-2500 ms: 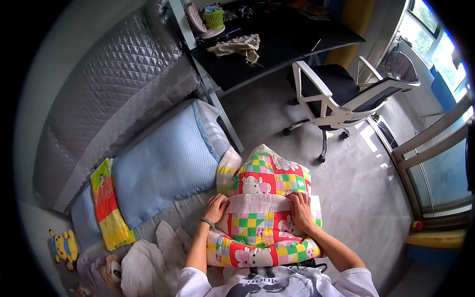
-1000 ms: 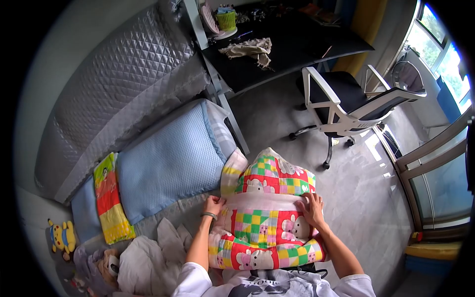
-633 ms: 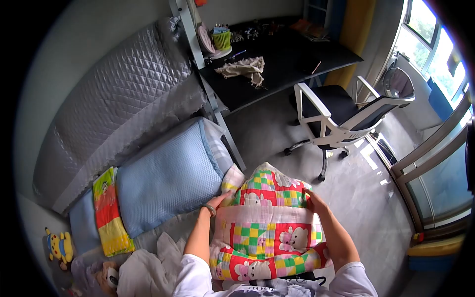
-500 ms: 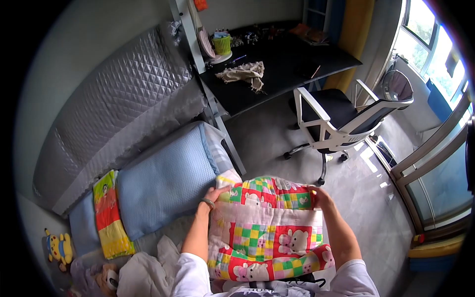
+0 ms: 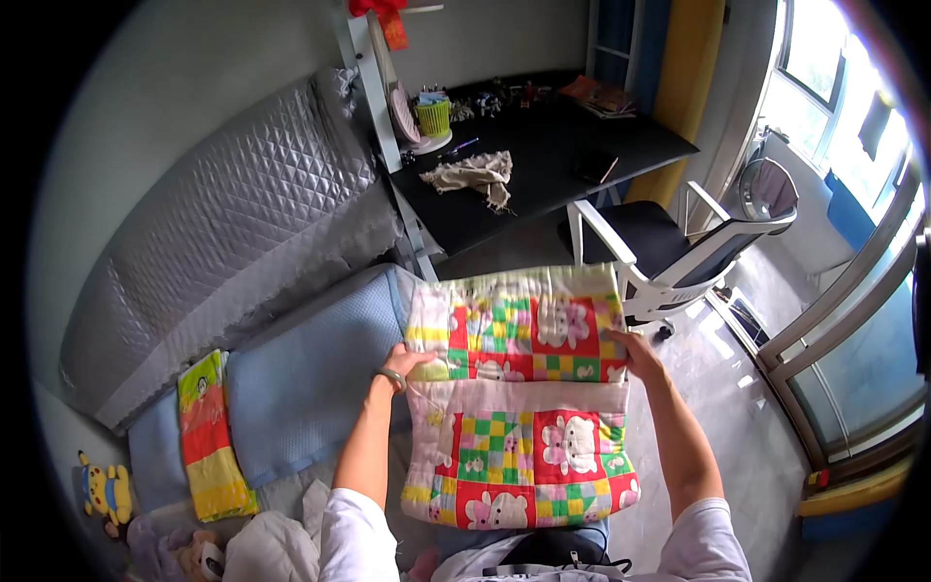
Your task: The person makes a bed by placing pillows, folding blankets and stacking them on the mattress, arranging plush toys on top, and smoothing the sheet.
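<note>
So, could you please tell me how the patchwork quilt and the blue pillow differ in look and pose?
The patchwork quilt has bright patches with white animal figures, while the blue pillow is one pale colour. The patchwork quilt is held up at its sides by the left hand and right hand; the blue pillow lies on the bed. Both are soft fabric items.
</note>
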A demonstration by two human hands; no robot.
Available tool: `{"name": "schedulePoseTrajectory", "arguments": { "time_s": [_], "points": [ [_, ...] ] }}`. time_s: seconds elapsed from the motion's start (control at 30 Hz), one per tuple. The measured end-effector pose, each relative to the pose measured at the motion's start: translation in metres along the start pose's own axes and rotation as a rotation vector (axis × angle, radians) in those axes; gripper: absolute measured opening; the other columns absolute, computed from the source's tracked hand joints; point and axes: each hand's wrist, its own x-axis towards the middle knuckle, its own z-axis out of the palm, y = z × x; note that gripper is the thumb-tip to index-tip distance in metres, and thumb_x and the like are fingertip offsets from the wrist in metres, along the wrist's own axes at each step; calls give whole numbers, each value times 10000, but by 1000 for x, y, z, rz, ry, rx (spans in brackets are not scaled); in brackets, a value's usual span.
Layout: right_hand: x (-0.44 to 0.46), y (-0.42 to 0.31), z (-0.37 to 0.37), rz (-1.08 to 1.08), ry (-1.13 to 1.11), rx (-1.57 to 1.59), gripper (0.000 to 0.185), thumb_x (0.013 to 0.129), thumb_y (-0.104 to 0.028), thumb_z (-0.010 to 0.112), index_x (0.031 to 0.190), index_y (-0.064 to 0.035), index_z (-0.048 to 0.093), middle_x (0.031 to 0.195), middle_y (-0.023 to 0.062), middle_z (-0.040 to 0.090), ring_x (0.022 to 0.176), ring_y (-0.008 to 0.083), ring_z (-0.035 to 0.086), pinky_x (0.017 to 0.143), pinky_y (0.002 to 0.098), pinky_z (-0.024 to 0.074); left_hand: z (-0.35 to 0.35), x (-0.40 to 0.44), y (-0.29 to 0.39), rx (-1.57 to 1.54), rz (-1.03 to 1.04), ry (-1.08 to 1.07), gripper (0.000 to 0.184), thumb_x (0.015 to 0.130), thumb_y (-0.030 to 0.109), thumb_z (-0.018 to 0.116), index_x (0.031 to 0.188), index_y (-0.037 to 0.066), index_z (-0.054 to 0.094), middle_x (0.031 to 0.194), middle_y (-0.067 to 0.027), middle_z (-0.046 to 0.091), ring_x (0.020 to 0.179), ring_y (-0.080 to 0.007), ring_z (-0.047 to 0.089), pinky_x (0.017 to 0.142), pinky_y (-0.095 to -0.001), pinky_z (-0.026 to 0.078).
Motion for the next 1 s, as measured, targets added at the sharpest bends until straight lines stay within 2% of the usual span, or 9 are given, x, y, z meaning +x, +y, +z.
{"name": "schedulePoseTrajectory", "arguments": {
  "time_s": [0.2,0.37,0.4,0.47,0.53,0.6,0.73,0.8,1.0],
  "points": [
    [8,17,-16,-103,90,32,232,833,-68,652,1042,26,621,958,114,670,855,209,667,764,341,550,-5,7,-12,-7,-77,52,370,722,-27,727,1075,-18,618,1002,-100,682,927,-205,657,831,-331,531],
    [-60,-6,-17,-395,-20,33,242,878,-71,600,1112,-10,599,1131,80,620,1032,191,584,954,331,435,-14,-42,7,171,275,-23,245,795,52,653,1028,-19,675,963,-75,696,890,-165,639,820,-294,492],
    [-86,-6,-18,-402,-95,2,230,870,-77,610,1095,-29,608,1173,91,596,1062,196,565,979,336,411,-29,-49,-6,363,288,-23,233,836,75,625,1042,-25,668,1007,-93,685,928,-179,636,852,-292,480],
    [-114,25,-48,-462,-414,-37,125,835,-79,640,959,-64,650,1255,122,533,1114,206,528,1008,346,384,-39,-68,-39,11,211,-130,195,814,36,607,983,28,705,1081,-96,658,1027,-196,604,889,-305,471],
    [-144,56,-56,-349,-320,-289,55,810,-89,651,806,-42,679,1156,100,595,1061,189,566,953,345,420,-58,-81,-82,690,429,-201,245,745,-27,606,902,106,740,1180,-97,599,1107,-233,560,941,-340,456],
    [-155,101,-82,-386,-129,-783,173,869,-165,630,981,-45,682,1130,96,608,1001,186,590,878,314,461,-47,-107,-93,868,385,-88,270,712,-64,623,829,148,741,1245,-97,527,1090,-283,553,953,-365,452],
    [-195,102,-50,-7,143,-403,328,918,-243,594,1180,-46,615,1124,88,618,962,179,603,817,301,480,-39,-136,-120,639,257,79,244,891,123,587,1129,81,625,1177,-141,573,1056,-284,572,926,-366,456],
    [-202,111,-46,26,119,-326,420,943,-309,570,1256,-31,551,1128,85,620,970,170,604,816,309,477,-30,-153,-130,527,-38,80,569,963,419,490,1309,-32,449,1161,-177,606,1071,-290,581,935,-361,438],
    [-194,115,-31,231,176,-504,423,870,-297,659,1181,-15,610,1000,54,641,900,113,581,728,244,449,-20,-164,-155,549,-309,19,868,797,684,550,1155,-107,555,1125,-269,617,1086,-362,592,910,-383,454]
  ]
}}
